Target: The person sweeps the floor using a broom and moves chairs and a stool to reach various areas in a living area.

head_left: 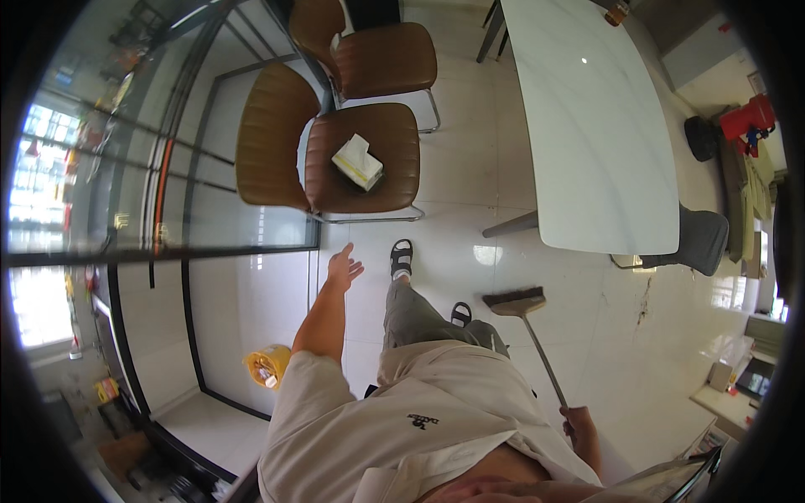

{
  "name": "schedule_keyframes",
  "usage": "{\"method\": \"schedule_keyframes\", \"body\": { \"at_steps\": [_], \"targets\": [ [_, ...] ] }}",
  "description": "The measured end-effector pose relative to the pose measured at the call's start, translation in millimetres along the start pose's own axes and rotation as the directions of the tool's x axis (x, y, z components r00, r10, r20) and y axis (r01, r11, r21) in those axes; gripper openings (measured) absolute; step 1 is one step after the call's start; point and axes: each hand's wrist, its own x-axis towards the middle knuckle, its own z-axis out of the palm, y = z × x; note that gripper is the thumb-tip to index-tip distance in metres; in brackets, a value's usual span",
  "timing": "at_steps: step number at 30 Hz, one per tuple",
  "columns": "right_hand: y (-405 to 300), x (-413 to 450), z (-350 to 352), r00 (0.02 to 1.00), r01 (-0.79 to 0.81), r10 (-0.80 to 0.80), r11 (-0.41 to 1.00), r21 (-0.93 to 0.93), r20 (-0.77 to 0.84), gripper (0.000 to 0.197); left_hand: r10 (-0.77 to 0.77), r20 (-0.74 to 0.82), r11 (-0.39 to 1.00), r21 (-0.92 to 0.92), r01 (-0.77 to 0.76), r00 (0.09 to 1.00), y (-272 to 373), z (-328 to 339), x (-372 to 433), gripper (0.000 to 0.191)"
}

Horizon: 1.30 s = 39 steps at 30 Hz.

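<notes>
My right hand (577, 421) grips the handle of a broom (517, 305), whose dark bristles rest on the pale tiled floor to the right of my feet. With its fingers apart and nothing in it, my left hand (346, 269) reaches forward, short of a brown padded chair (358, 200). A tissue pack (356, 162), one sheet sticking up, lies on that chair's seat. Dark debris (643, 303) marks the floor to the right of the broom head.
Behind the near chair stands a second brown chair (387, 60). A white marble-patterned table (597, 138) fills the right front, with a grey chair (695, 242) at its far side. To my left are a glass partition (251, 253) and a yellow waste bin (267, 366) holding rubbish.
</notes>
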Motion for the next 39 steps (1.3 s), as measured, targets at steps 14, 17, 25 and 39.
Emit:
{"method": "schedule_keyframes", "body": {
  "at_steps": [14, 17, 25, 39],
  "targets": [
    [-47.6, -149.5, 42.2, 0.889, -0.417, 0.453, 0.736, 0.533, 0.07, 0.022, -0.199, 0.123, 0.967, -0.138, 0.215, 0.972, 57.1, 65.4, 241.5, 0.041],
    [-25.9, -138.7, 43.0, 0.885, -0.423, 0.44, 0.623, 0.658, 0.152, 0.024, -0.089, 0.102, 0.951, -0.287, 0.114, 0.991, 55.2, 61.0, 229.3, 0.046],
    [-19.9, -107.7, 30.5, 0.892, -0.439, 0.341, 0.492, 0.752, 0.297, 0.022, 0.238, 0.305, 0.927, 0.213, -0.309, 0.922, 139.9, 150.6, 33.2, 0.043],
    [68.7, 8.9, 83.5, 0.845, -0.535, 0.169, 0.287, 0.795, 0.508, 0.026, -0.034, 0.817, 0.705, 0.428, -0.566, 0.576, -28.3, 558.0, -127.1, 0.03]
  ]
}}
